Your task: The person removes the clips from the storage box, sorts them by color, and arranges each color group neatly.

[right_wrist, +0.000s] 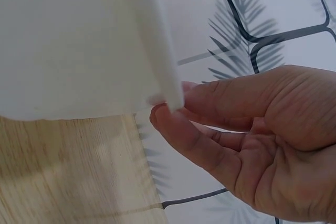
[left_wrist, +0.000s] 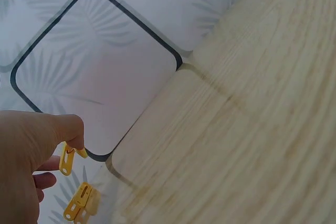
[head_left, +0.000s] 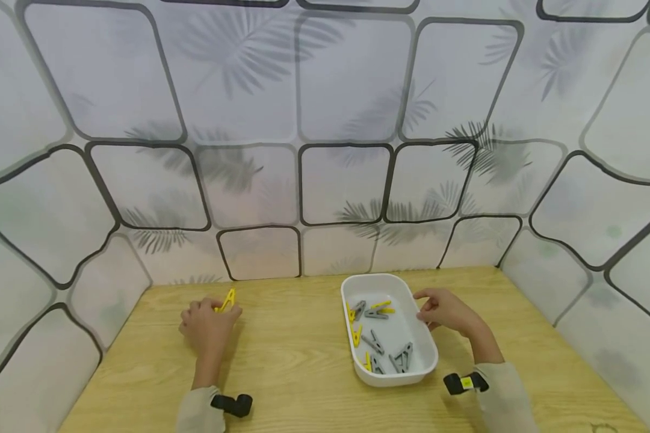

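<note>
My left hand [head_left: 208, 328], over the left part of the table, pinches a yellow clothespin [left_wrist: 66, 159] between thumb and fingers. Just below the fingers in the left wrist view lies another yellow clothespin [left_wrist: 81, 201], partly cut off by the frame. On the right, my right hand [head_left: 452, 311] pinches the rim of a white plastic basin [head_left: 392, 380] at its right side; the right wrist view shows thumb and finger on the basin's edge [right_wrist: 170, 85]. Inside the basin lie several grey clothespins [head_left: 374, 341] and several yellow clothespins [head_left: 357, 335], the yellow ones mostly along its left wall.
The basin stands on a light wooden table [head_left: 287, 349]. A patterned fabric wall [head_left: 336, 186] with dark outlines and leaf prints rises behind the table and along both sides. Each wrist wears a black camera band [head_left: 232, 405].
</note>
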Demonstrator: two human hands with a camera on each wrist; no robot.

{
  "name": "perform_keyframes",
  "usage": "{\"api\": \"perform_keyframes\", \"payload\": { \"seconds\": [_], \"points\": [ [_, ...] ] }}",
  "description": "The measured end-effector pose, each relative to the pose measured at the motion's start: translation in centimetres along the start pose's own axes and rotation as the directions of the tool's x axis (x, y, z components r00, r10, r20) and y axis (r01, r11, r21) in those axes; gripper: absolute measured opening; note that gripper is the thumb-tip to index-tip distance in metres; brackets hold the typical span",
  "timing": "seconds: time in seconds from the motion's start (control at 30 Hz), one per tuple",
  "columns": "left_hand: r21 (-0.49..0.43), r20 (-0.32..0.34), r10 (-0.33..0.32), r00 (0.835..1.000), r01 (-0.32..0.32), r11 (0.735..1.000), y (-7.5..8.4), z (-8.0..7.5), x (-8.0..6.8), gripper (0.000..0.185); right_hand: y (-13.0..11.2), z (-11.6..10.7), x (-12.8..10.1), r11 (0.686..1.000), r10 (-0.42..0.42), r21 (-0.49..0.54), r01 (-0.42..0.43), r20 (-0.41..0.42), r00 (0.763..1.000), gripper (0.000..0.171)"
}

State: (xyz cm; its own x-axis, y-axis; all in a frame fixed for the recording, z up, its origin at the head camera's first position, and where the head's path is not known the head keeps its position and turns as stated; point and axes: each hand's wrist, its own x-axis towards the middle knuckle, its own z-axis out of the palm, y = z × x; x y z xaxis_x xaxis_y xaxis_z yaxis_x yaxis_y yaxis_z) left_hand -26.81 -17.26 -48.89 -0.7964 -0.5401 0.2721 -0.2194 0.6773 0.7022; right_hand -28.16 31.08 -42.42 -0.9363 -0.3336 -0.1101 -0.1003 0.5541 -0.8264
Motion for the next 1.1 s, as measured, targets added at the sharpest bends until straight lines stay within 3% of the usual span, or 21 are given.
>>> {"api": "perform_keyframes", "payload": {
  "seconds": [0.4,0.77,1.1],
  "points": [
    [0.072,0.049,-0.047,0.998,0.043,0.996,-0.7,-0.1,0.0,0.046,0.0,0.0,-0.1,1.000,-0.010,0.025,0.009,0.007,1.000,0.051],
    [0.116,0.060,-0.050,0.997,0.042,0.992,-1.0,0.3,-0.4,0.040,0.1,0.1,-0.1,1.000,-0.009,0.017,0.008,0.008,1.000,0.050],
    [0.085,0.043,-0.042,0.998,0.038,0.996,-1.2,0.5,-0.4,0.035,-0.1,0.1,-0.1,1.000,-0.006,-0.001,0.006,0.006,1.000,0.049]
  ]
}}
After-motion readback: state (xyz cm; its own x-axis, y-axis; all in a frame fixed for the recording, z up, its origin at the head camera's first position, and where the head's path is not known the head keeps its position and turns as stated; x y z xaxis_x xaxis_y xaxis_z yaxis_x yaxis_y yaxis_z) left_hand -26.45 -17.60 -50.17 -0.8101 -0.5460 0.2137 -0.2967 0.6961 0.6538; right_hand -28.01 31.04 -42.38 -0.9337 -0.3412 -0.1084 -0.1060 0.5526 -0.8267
